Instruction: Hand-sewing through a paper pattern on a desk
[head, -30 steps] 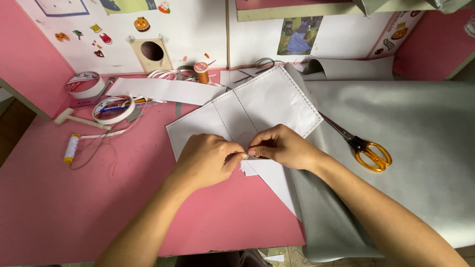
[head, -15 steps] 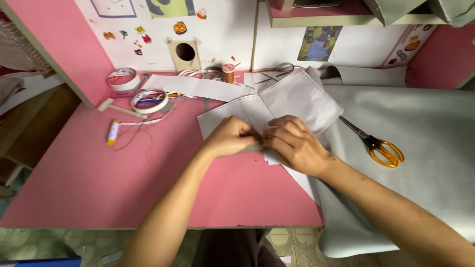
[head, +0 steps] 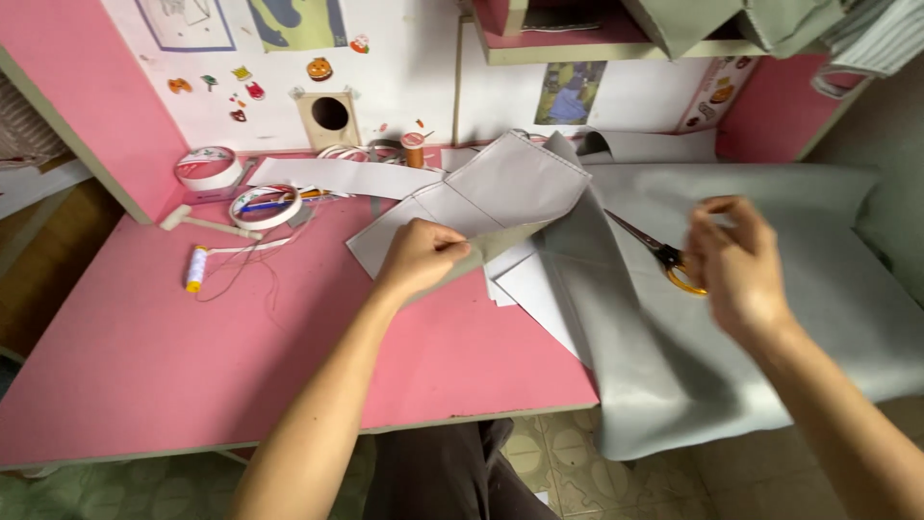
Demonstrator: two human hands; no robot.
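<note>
Pink counter fills the lower left of the frame, with a white sticker-dotted wall behind it. At centre, the left hand is closed in a pinch on the edge of a grey stitched fabric piece, lifting its corner off the counter. The right hand, at the right of the frame, hangs half open and blurred, holding nothing, just above the orange-handled scissors that lie on a large grey fabric sheet. That sheet droops over the counter's front edge, so its weight could likely drag the scissors off. A thread spool with loose thread at left could snag on a sleeve or a moving piece.
</note>
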